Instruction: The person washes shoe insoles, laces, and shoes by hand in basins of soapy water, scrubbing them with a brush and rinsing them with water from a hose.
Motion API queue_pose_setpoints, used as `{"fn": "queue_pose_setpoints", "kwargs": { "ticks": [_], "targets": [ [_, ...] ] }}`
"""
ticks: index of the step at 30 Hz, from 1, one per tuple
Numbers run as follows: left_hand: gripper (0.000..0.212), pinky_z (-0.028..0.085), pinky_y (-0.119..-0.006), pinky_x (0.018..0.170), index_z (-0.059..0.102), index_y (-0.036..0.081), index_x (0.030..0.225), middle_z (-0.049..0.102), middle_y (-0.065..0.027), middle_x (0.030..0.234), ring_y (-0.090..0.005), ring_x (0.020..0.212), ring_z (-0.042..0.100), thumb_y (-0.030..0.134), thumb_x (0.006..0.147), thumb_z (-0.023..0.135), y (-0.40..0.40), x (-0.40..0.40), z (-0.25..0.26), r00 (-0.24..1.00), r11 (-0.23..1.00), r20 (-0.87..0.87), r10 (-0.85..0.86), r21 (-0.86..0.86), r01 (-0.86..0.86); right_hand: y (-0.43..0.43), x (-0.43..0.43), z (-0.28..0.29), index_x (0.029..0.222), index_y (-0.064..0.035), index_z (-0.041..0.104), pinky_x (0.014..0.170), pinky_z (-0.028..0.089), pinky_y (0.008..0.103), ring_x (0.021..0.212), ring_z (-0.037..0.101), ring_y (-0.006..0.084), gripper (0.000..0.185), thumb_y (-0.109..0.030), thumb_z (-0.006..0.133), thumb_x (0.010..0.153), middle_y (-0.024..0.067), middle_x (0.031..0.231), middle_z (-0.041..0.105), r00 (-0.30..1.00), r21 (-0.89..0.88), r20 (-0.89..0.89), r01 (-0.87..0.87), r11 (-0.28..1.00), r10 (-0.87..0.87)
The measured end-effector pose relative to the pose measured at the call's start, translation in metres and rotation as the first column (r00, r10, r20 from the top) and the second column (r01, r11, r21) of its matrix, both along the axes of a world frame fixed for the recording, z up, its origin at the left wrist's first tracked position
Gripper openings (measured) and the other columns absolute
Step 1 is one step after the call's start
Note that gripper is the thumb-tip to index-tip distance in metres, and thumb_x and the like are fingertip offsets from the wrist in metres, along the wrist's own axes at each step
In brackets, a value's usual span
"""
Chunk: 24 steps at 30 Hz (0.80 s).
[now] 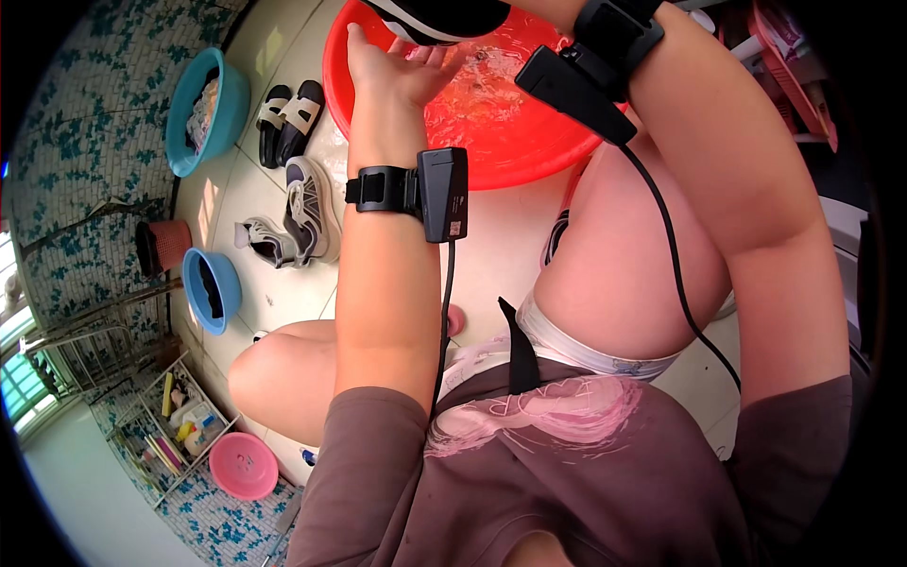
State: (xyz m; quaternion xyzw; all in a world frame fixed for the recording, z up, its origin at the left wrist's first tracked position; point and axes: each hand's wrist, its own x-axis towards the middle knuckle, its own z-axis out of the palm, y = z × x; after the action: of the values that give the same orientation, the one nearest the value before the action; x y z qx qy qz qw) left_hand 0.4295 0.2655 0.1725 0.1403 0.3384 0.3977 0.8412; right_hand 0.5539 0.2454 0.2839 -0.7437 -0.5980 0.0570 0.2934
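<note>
Palm up and fingers spread, my left hand is over the near left side of a large red plastic basin. Rippling water fills the basin. Just above my left fingers is a black shoe with a white-edged sole, cut off by the top of the picture. The shoe hides my fingertips, so contact between them is unclear. My right hand is out of view past the top edge; its forearm reaches up along the right side. Both wrists wear black strapped devices with cables.
Black-and-white slide sandals and grey sneakers lie on the tiles left of the basin. Beyond are a teal basin holding cloth, a blue basin, a pink basket, a pink basin and a metal rack.
</note>
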Motion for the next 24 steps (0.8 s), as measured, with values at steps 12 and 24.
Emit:
{"fn": "queue_pose_setpoints", "kwargs": {
  "ticks": [12, 24],
  "targets": [
    [0.07, 0.04, -0.046, 0.109, 0.039, 0.006, 0.143, 0.05, -0.0139, 0.141, -0.0303, 0.13, 0.049, 0.061, 0.1, 0.027, 0.013, 0.018, 0.004, 0.99, 0.82, 0.135, 0.047, 0.561, -0.115, -0.013, -0.003, 0.012, 0.093, 0.0074, 0.071, 0.083, 0.057, 0.0391, 0.092, 0.071, 0.0332, 0.069, -0.055, 0.072, 0.063, 0.0246, 0.092, 0.071, 0.991, -0.007, -0.112, -0.072, 0.997, 0.07],
    [0.068, 0.045, -0.043, 0.104, 0.047, 0.007, 0.138, 0.055, -0.009, 0.137, -0.0264, 0.126, 0.053, 0.061, 0.101, 0.027, 0.001, 0.023, 0.008, 0.98, 0.926, -0.164, 0.112, 0.374, -0.043, -0.008, 0.016, 0.014, 0.097, 0.0029, 0.071, 0.084, 0.055, 0.0401, 0.096, 0.07, 0.0352, 0.073, -0.062, 0.075, 0.062, 0.026, 0.097, 0.07, 0.962, -0.134, -0.268, -0.098, 0.986, 0.059]
  ]
}}
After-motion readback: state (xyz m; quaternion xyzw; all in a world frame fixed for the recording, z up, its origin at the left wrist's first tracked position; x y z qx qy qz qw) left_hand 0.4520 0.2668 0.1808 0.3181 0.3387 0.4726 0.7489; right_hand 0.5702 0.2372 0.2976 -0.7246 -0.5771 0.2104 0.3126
